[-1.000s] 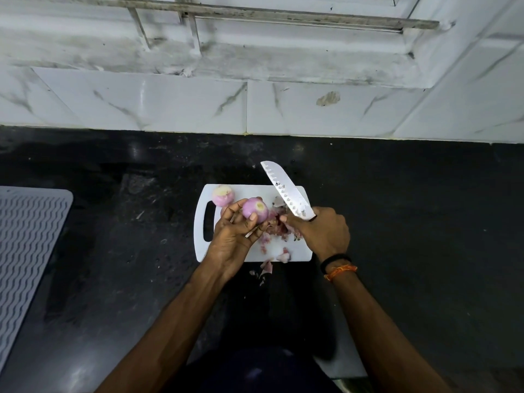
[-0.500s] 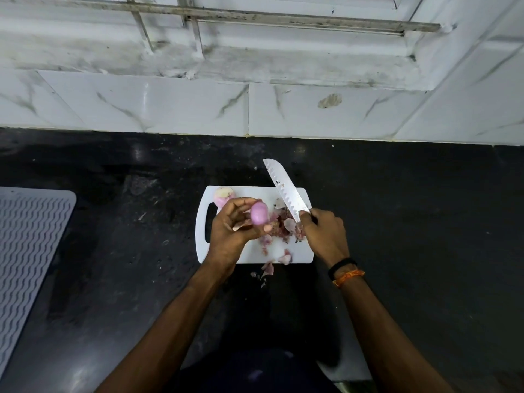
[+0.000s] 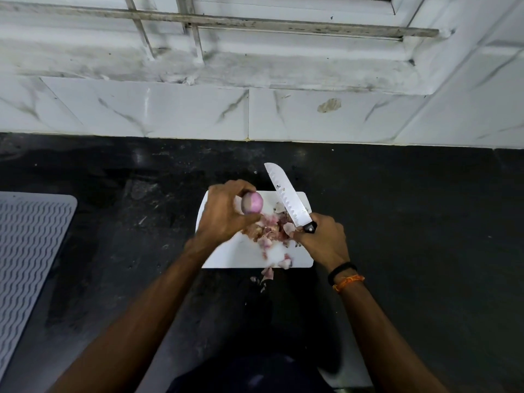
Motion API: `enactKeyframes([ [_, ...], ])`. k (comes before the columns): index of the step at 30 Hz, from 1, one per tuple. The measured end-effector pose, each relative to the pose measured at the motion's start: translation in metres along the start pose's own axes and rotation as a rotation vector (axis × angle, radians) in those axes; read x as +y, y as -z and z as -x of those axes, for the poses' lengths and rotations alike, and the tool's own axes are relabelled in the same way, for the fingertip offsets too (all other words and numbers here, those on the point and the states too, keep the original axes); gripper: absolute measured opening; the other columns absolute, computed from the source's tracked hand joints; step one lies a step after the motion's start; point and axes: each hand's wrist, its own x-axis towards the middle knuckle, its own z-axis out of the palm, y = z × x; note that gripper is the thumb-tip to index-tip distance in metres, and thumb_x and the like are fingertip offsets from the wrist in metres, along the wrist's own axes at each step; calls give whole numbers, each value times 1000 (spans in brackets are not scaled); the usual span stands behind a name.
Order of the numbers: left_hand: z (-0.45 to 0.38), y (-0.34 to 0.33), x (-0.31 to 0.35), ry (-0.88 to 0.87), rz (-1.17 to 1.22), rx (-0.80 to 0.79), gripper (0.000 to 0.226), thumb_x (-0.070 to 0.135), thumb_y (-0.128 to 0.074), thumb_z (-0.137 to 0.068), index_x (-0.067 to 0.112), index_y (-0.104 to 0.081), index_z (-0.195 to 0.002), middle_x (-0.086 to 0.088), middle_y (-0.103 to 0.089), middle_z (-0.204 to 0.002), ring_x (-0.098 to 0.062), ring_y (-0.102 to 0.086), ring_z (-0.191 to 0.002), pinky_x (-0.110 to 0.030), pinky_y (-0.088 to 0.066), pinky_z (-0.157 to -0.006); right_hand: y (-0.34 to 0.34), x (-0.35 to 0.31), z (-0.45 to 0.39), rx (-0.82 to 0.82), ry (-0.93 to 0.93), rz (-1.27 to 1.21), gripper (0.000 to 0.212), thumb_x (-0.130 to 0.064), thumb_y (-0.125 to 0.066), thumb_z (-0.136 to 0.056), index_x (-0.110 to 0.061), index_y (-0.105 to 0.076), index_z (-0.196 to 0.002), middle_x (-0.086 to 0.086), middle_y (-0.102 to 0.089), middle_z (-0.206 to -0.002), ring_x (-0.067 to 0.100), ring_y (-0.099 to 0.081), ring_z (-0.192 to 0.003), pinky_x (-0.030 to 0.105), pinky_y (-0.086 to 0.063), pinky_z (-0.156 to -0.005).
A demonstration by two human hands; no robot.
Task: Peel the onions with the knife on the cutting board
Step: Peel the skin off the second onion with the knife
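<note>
Left hand (image 3: 224, 214) is over the far left part of the white cutting board (image 3: 243, 253), palm down, fingers curled round a peeled pink onion (image 3: 252, 203), with the thumb beneath it. The onion pokes out on the hand's right side, held just above the board's surface; whether it touches the board, I cannot tell. Over on the right, the right hand (image 3: 324, 241) has its fingers wrapped tight round the black handle of the knife (image 3: 287, 198). The blade points far and slightly left, tip reaching out past the far edge of the board, over the dark countertop (image 3: 411, 222). Blade and onion sit near each other but apart, a clear gap between them. Between the two hands lies a heap of pink onion peels (image 3: 273, 226) on the middle of the board, and a few scraps (image 3: 266, 273) have spilled off the near edge onto the counter. A black band and an orange thread (image 3: 347, 280) circle the right wrist. A grey ribbed mat (image 3: 28, 251) lies on the counter at the far left, well apart from the board. White marbled tiles (image 3: 198, 114) run along the wall behind.
</note>
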Motion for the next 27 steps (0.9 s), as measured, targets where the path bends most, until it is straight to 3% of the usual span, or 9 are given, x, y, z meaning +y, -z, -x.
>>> enactKeyframes([
  [2,-19,7,-11,-22,-129,-52,52,33,-91,-63,25,-66,-108,13,-66,-103,-11,-63,-96,-47,-48,-96,0,0,1,-3,4,0,37,-48,-80,-79,-19,-71,-99,-3,-71,-84,17,-68,-80,37,-58,-69],
  [4,-39,10,-19,-56,-221,-121,55,35,-90,-62,26,-64,-109,9,-66,-103,-15,-63,-95,-49,-47,-97,0,-1,2,0,2,-14,36,-48,-80,-79,-19,-72,-98,-4,-72,-83,17,-68,-80,36,-57,-69],
  [8,-65,5,-22,-109,-413,-269,53,29,-90,-65,21,-64,-111,1,-67,-107,-20,-60,-101,-41,-30,-106,0,-2,3,-13,-3,-52,37,-43,-81,-80,-20,-73,-107,-2,-74,-92,17,-69,-86,28,-54,-68],
  [16,-73,-16,-39,-55,-567,-473,50,38,-85,-72,25,-61,-114,2,-64,-114,-19,-55,-111,-37,-23,-109,-2,-3,3,-48,-35,-60,48,-28,-83,-79,-17,-67,-122,3,-71,-114,21,-67,-102,39,-58,-87],
  [18,-73,-18,-42,-41,-559,-482,50,40,-84,-74,27,-61,-116,2,-64,-117,-20,-53,-115,-38,-22,-110,-3,-3,3,-68,-48,-60,51,-27,-83,-78,-17,-65,-125,3,-69,-118,23,-65,-107,41,-57,-91],
  [22,-68,-10,-42,-49,-500,-434,56,40,-82,-77,24,-62,-127,1,-62,-128,-22,-49,-124,-38,-20,-112,-4,-5,4,-53,-50,-71,42,-27,-80,-79,-18,-69,-118,0,-72,-104,20,-67,-97,38,-57,-86],
  [24,-58,-3,-41,-53,-451,-337,51,34,-78,-83,23,-61,-130,-2,-60,-134,-23,-47,-126,-39,-26,-111,-5,-6,6,-45,-46,-82,39,-29,-77,-83,-20,-69,-119,0,-72,-102,19,-67,-95,38,-57,-85],
  [27,-34,8,-36,-1,-346,-175,41,28,-75,-87,19,-64,-125,-6,-60,-127,-25,-52,-116,-40,-41,-99,-9,-6,9,-23,-38,-100,35,-35,-71,-89,-21,-68,-121,-2,-71,-99,18,-67,-92,34,-56,-81],
])
